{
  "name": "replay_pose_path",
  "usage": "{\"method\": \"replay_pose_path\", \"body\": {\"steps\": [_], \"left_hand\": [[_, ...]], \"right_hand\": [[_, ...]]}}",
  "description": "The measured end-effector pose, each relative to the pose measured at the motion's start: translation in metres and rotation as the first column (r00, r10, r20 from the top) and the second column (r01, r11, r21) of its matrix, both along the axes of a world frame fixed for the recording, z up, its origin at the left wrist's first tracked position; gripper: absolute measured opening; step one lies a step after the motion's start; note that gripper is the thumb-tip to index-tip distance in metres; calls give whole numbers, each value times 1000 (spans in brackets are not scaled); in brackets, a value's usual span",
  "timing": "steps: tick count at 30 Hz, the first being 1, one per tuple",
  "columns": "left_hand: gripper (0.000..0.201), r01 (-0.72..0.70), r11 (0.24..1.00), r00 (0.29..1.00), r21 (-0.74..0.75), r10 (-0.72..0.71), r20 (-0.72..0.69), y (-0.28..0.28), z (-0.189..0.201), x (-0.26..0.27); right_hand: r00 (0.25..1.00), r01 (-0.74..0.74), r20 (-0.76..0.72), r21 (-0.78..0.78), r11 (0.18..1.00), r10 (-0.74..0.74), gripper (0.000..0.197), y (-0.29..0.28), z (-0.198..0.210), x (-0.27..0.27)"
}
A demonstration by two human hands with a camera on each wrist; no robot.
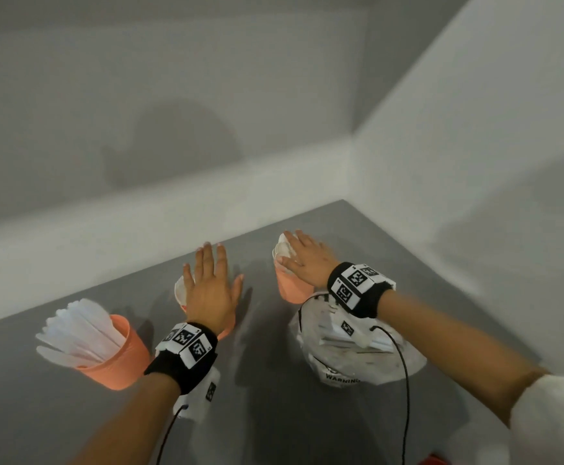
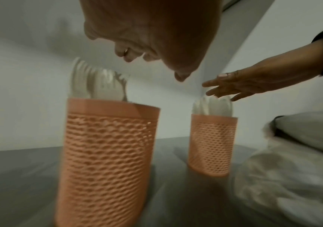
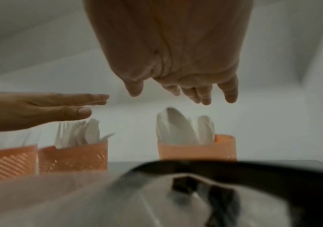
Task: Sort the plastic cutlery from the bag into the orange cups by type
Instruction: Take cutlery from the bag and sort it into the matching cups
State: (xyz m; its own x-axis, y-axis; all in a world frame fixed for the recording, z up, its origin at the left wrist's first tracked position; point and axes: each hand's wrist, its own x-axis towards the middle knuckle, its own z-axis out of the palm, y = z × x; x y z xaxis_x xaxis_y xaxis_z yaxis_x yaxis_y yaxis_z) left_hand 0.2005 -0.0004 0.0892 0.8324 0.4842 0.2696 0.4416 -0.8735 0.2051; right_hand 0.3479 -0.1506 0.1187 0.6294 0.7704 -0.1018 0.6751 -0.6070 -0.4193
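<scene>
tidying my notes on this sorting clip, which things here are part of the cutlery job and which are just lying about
Part of the job:
- left cup with flat white cutlery
- middle cup with forks
- right cup with spoons
- plastic bag
- left hand, right hand, both open above the cups

Just lying about:
- red object at the bottom edge
</scene>
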Motion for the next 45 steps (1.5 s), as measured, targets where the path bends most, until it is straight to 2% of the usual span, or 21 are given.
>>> {"method": "replay_pose_path", "body": {"steps": [2, 3, 4, 7, 9, 10, 12, 14, 16, 19, 22, 24, 30, 34, 39, 45], "left_hand": [[59, 178, 979, 968, -95, -157, 194, -17, 7, 3], [51, 260, 950, 943, -173, -212, 255, -26, 8, 6], [43, 329, 910, 926, -255, -256, 279, -36, 10, 9], [23, 458, 789, 885, -411, -362, 292, -67, 8, 19], [9, 495, 740, 869, -454, -414, 273, -84, -3, 26], [9, 478, 744, 877, -467, -436, 203, -90, -10, 29], [21, 352, 777, 899, -521, -435, -41, -100, -20, 29], [33, 257, 788, 881, -560, -429, -200, -106, -26, 28], [46, 237, 779, 851, -580, -455, -264, -111, -26, 28], [54, 272, 757, 838, -594, -490, -241, -115, -17, 30], [55, 335, 732, 841, -593, -516, -160, -117, -4, 29], [55, 372, 712, 840, -595, -531, -110, -119, 1, 24], [56, 395, 727, 856, -561, -513, -63, -116, 4, 21], [57, 375, 751, 871, -544, -486, -70, -111, 7, 20], [55, 335, 749, 897, -571, -438, -50, -108, 7, 24], [55, 265, 704, 912, -659, -406, -66, -115, 12, 27]], "right_hand": [[999, -8, -30, 120, 993, 11, 41, -18, 12, -4], [998, -18, -52, 148, 989, 26, 28, -29, 16, -7], [996, -36, -71, 147, 989, 46, 24, -40, 18, -10], [979, -83, -188, 8, 997, 83, 32, -72, 14, -19], [975, -131, -201, -181, 975, 93, 34, -88, 4, -28], [982, -128, -171, -285, 950, 81, 34, -95, -3, -32], [996, -71, -82, -415, 907, 40, 37, -106, -18, -36], [999, 21, -18, -443, 896, -32, 44, -117, -30, -36], [995, 98, 17, -426, 899, -100, 52, -122, -37, -37], [982, 168, -20, -374, 912, -189, 55, -119, -42, -36], [965, 204, -92, -321, 925, -245, 47, -111, -46, -29], [964, 206, -102, -292, 934, -244, 43, -107, -50, -24], [957, 200, -138, -318, 927, -254, 59, -100, -55, -21], [948, 197, -188, -290, 936, -257, 49, -103, -51, -18], [959, 151, -218, -160, 975, -184, 41, -109, -51, -22], [929, 198, -297, -102, 975, -220, 71, -127, -52, -19]]}}
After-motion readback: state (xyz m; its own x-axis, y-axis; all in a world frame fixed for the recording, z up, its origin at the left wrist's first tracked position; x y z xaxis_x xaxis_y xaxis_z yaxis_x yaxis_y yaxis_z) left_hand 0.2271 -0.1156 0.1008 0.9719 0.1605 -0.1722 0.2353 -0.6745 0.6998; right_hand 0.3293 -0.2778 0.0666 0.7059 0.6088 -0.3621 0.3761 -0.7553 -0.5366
